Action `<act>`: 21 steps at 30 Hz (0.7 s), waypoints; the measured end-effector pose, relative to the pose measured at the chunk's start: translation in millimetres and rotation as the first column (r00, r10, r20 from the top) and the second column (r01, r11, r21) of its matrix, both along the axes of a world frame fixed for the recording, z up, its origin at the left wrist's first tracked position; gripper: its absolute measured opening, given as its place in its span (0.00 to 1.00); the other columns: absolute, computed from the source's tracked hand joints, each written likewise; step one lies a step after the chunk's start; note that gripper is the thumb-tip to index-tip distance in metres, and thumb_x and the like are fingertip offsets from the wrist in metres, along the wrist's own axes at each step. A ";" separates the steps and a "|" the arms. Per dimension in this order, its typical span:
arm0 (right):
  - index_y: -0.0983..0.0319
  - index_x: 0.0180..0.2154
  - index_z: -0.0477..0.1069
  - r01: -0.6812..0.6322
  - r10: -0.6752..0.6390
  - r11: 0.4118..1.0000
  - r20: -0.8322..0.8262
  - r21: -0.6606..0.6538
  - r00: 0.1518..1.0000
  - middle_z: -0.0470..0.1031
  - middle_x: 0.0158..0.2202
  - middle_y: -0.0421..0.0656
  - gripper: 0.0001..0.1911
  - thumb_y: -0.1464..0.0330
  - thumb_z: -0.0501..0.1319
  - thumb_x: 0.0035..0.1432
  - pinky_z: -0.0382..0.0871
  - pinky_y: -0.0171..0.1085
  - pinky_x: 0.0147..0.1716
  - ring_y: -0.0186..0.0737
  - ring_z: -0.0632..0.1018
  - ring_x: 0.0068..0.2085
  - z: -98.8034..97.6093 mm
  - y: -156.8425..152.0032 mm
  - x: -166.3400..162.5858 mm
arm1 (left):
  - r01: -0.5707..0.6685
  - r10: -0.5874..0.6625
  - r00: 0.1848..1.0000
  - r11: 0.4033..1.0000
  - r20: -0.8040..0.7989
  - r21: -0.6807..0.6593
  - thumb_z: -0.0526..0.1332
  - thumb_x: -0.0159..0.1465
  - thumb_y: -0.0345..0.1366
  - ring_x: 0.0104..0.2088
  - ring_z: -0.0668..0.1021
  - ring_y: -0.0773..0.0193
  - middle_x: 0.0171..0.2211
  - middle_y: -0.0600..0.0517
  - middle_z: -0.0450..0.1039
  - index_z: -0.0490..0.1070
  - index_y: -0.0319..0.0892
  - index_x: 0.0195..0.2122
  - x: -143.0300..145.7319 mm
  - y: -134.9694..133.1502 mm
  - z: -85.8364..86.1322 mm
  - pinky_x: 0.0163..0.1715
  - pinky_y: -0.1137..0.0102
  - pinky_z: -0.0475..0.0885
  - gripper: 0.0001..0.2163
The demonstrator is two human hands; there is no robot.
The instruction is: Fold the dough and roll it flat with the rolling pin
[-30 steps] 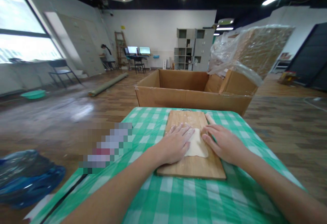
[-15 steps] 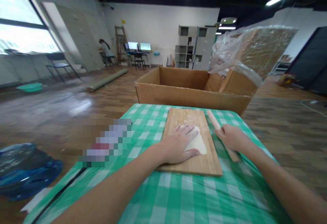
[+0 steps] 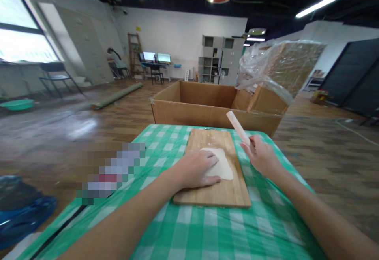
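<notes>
A flat, thin sheet of pale dough (image 3: 222, 167) lies on a wooden cutting board (image 3: 211, 197). My left hand (image 3: 197, 169) rests over the dough's left part, thumb apart from the slightly bent fingers, gripping nothing. To the right of the board, my right hand (image 3: 262, 155) is closed around a wooden rolling pin (image 3: 237, 127). The pin's far end is raised and points forward and to the left; its near end is hidden by the hand. White flour dusts the far part of the board.
A green-and-white checked cloth (image 3: 195, 236) covers the table. Beyond it stands a big open cardboard box (image 3: 207, 112) with plastic-wrapped packing (image 3: 296, 66). A blurred-out object (image 3: 115, 173) lies at the table's left edge. One person (image 3: 117, 60) sits far back left.
My right hand has lifted the rolling pin from beside the board, raising its far end. My left hand has slid left on the dough, its fingers now more bent.
</notes>
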State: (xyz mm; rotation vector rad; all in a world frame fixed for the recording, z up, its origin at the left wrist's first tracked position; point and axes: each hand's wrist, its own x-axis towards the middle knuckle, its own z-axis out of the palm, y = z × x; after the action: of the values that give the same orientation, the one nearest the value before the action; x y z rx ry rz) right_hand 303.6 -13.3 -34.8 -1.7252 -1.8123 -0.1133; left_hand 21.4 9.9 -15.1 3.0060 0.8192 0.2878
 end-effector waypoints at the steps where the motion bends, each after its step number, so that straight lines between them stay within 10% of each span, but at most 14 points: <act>1: 0.59 0.40 0.65 -0.010 0.010 1.000 -0.010 0.008 1.000 0.75 0.28 0.44 0.14 0.56 0.54 0.69 0.57 0.38 0.27 0.46 0.75 0.28 -0.7 0.1 0.0 | 0.000 0.002 0.999 0.999 -0.039 0.036 0.59 0.68 0.52 0.47 0.81 0.47 0.49 0.42 0.78 0.76 0.40 0.46 2.2 -2.3 1.0 0.43 0.59 0.75 0.19; 10: 0.58 0.42 0.62 -0.081 0.081 0.997 -0.038 0.007 0.996 0.75 0.30 0.44 0.12 0.56 0.54 0.69 0.58 0.39 0.27 0.47 0.75 0.29 -9.8 1.2 -2.7 | 0.008 0.018 0.968 0.995 -0.250 0.101 0.54 0.71 0.35 0.38 0.83 0.50 0.41 0.43 0.81 0.77 0.39 0.39 11.3 -18.2 11.0 0.35 0.61 0.75 0.12; 21: 0.58 0.43 0.62 -0.072 0.071 0.997 -0.029 -0.019 0.997 0.76 0.31 0.45 0.12 0.57 0.54 0.70 0.58 0.39 0.27 0.49 0.77 0.31 -12.0 3.1 -1.2 | -0.039 0.067 0.990 0.976 -0.122 0.214 0.54 0.71 0.33 0.38 0.83 0.48 0.37 0.44 0.81 0.75 0.39 0.37 18.7 -14.1 -7.6 0.33 0.59 0.74 0.11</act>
State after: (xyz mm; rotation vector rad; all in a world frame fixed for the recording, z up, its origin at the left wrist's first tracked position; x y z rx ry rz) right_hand 302.4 -10.2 -46.8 -1.6650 -1.8580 -0.0411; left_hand 40.1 -4.3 -22.7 3.2332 0.9367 0.1937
